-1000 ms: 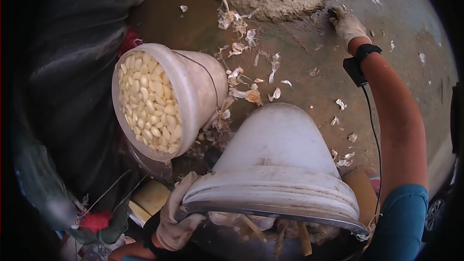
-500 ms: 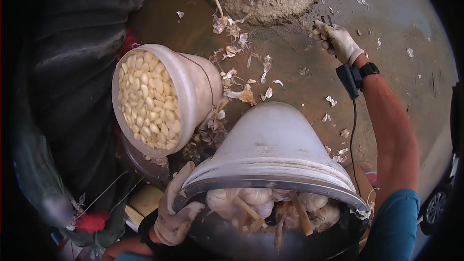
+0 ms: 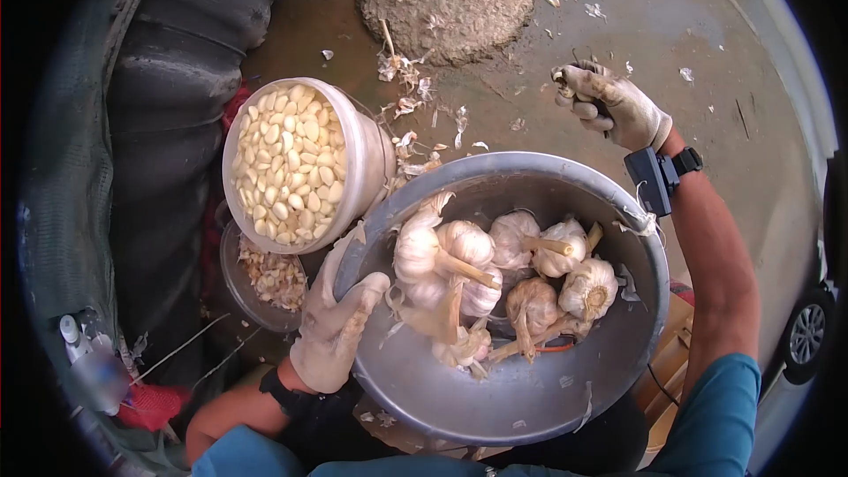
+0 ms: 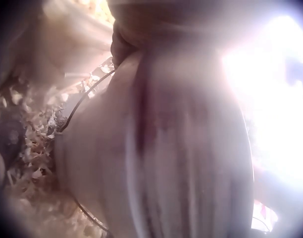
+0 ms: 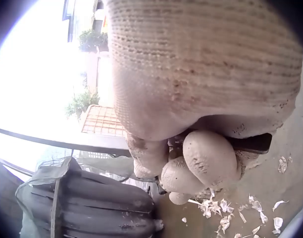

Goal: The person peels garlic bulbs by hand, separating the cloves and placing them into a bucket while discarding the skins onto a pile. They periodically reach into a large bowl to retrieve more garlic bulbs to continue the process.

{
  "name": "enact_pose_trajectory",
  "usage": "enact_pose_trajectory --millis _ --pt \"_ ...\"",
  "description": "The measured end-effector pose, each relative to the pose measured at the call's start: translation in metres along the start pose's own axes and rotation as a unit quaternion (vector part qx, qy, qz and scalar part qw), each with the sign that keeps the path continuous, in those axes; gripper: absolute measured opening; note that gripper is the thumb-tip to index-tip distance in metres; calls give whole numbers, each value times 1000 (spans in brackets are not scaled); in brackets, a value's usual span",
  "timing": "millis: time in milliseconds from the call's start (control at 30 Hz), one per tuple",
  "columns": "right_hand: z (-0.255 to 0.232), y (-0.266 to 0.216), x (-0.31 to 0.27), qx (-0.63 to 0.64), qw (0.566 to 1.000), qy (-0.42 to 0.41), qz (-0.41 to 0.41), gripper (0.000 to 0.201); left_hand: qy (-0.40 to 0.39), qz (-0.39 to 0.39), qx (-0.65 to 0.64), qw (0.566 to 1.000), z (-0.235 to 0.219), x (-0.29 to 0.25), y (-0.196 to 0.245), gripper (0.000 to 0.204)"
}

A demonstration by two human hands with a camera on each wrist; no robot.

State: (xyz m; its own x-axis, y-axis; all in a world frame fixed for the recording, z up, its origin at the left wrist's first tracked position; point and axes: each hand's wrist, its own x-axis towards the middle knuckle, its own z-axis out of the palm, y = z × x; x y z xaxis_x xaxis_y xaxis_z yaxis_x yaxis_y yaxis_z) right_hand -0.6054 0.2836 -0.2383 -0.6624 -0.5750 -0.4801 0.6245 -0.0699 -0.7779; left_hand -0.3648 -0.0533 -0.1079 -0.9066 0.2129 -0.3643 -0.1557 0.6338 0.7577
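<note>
A gloved left hand (image 3: 331,331) grips the left rim of a grey metal basin (image 3: 530,402), thumb over the edge. Inside lie several garlic bulbs (image 3: 464,243), some with cut stalks. The gloved right hand (image 3: 618,106) is raised beyond the basin's far right edge. Its curled fingers hold a dark flat-handled tool (image 5: 253,143), mostly hidden in the glove. To the left stands a whitish bucket (image 3: 358,172) full of peeled garlic cloves (image 3: 291,163). The left wrist view is blurred and shows a pale bucket wall (image 4: 92,158) with a thin wire handle.
A round container of garlic scraps (image 3: 269,278) sits below the clove bucket. Dark draped sheeting (image 3: 190,62) lines the left side. A rough concrete mound (image 3: 450,13) with a post lies ahead; garlic skins (image 3: 411,88) litter the floor. A car wheel (image 3: 806,333) shows at right.
The right hand has come back from beside the mound toward the basin. The head view has tilted, so the basin's inside and garlic bulbs now show. The left hand stays at the rim.
</note>
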Motion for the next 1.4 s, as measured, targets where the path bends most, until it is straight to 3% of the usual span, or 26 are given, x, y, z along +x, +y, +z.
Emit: enact_pose_trajectory --millis 67,100,167,333,400,500,533,567,600,667,700,833,867,933,967,1000,1033,1067,1100,1133,1233,1333,1367,1400 --pt "18 -12 -28 -40 999 -2 -4 31 62 30 -71 995 7 1 4 31" --pt "23 -16 -40 -64 998 21 1 31 54 67 7 996 4 -4 -4 30" --pt "28 -25 -58 -137 988 77 3 33 74 86 1 994 7 -5 -5 29" --pt "26 -42 -108 -181 976 120 -19 36 134 131 57 981 16 -13 -22 25" --pt "25 -46 -138 -152 968 176 -90 39 154 139 77 975 18 -14 -29 27" --pt "44 -56 -196 -153 966 192 -82 39 188 152 113 964 30 -15 -34 33" --pt "60 -61 -218 -177 957 218 -74 38 198 94 91 971 32 -16 -33 39" --pt "80 -63 -240 -217 934 277 -54 31 207 35 71 975 32 -20 -31 45" --pt "96 -66 -265 -215 934 281 -56 31 206 38 72 975 31 -25 -24 45" --pt "120 -67 -314 -278 900 335 -10 19 208 -76 -17 975 35 -34 -8 54" --pt "123 -60 -338 -277 900 337 -8 19 231 -73 -9 970 41 -36 -21 58" --pt "118 -13 -425 -322 828 457 -36 18 284 -47 48 957 37 -59 -21 56" --pt "130 -5 -444 -357 791 496 24 21 283 -19 64 957 36 -66 -19 56" --pt "113 39 -473 -545 694 464 82 26 290 39 95 952 32 -79 -13 57" --pt "116 49 -478 -542 697 463 83 26 296 14 -39 954 32 -94 20 52" --pt "119 57 -482 -536 690 471 118 27 296 13 -35 955 33 -105 23 52" --pt "120 60 -481 -532 681 481 147 28 285 59 57 955 32 -112 26 45" --pt "119 66 -478 -531 682 482 144 28 268 102 148 946 33 -118 29 40" --pt "117 72 -472 -492 730 468 76 24 249 79 63 963 37 -126 36 39" --pt "122 71 -465 -450 772 449 9 21 249 77 63 963 38 -138 43 39" --pt "164 43 -430 -408 813 415 -17 17 197 158 81 964 31 -168 61 40" --pt "195 41 -388 -349 878 323 -51 21 179 131 -4 975 23 -198 78 40" --pt "204 39 -376 -414 860 296 -47 26 189 150 29 970 20 -204 80 39" --pt "210 43 -363 -411 872 258 -69 28 189 146 30 971 20 -207 75 39"
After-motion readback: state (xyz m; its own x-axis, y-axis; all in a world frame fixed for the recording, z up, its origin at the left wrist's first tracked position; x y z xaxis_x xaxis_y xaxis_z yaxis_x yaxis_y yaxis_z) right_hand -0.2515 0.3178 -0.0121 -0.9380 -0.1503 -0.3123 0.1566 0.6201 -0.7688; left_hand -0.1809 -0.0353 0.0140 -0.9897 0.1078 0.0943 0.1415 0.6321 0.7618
